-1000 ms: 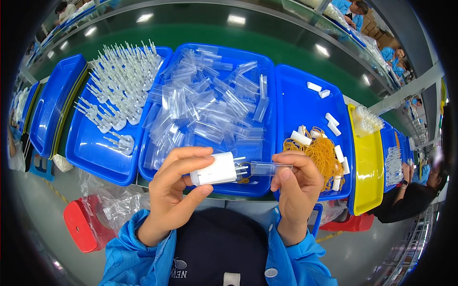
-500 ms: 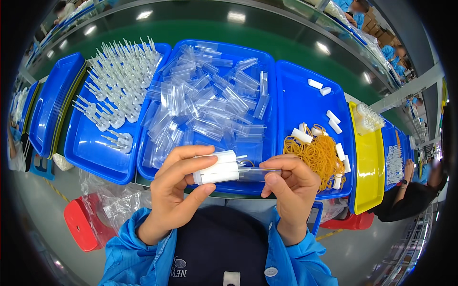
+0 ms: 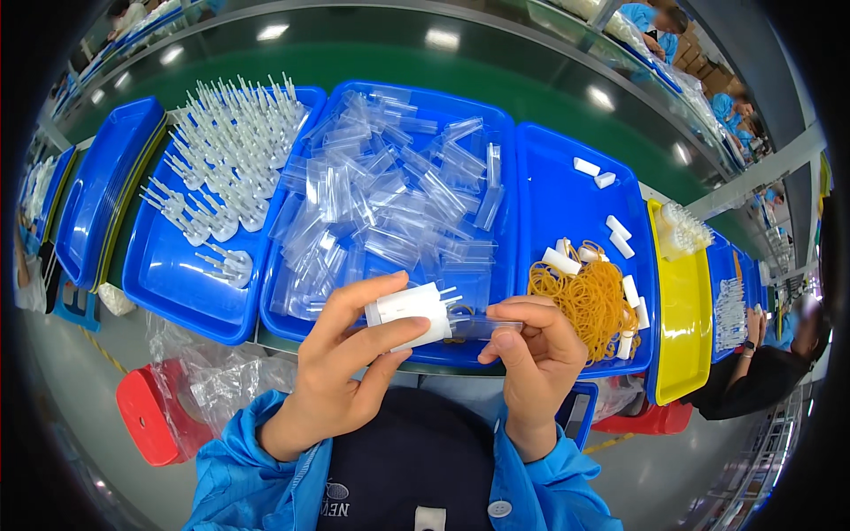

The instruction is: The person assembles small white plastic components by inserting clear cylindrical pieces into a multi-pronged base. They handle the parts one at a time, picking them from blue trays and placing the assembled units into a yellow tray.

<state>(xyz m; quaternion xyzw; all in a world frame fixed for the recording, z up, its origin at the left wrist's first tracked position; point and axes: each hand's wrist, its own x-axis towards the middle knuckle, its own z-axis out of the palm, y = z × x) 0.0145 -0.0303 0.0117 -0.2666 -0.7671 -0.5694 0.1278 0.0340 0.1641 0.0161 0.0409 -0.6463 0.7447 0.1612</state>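
My left hand (image 3: pixel 341 358) grips a small white pronged plastic part (image 3: pixel 409 313) between thumb and fingers. My right hand (image 3: pixel 533 354) holds a clear plastic sleeve (image 3: pixel 482 329) against the part's prongs; the two pieces meet in front of my chest. Right behind my hands lies the middle blue tray (image 3: pixel 505 133), heaped with several clear sleeves (image 3: pixel 390 203). The left blue tray (image 3: pixel 164 274) carries several white pronged parts (image 3: pixel 226 164). The right blue tray (image 3: pixel 553 195) holds a pile of yellow rubber bands (image 3: pixel 589 296) and a few white blocks.
A yellow tray (image 3: pixel 682 319) with white parts sits at far right. More blue trays (image 3: pixel 102 177) are stacked on edge at left. A red stool (image 3: pixel 146 416) and a clear plastic bag (image 3: pixel 208 376) are on the floor at lower left. Other people work along the right side.
The white part and clear sleeve have come closer together, the sleeve sliding over the prongs. Both hands stay in nearly the same place.
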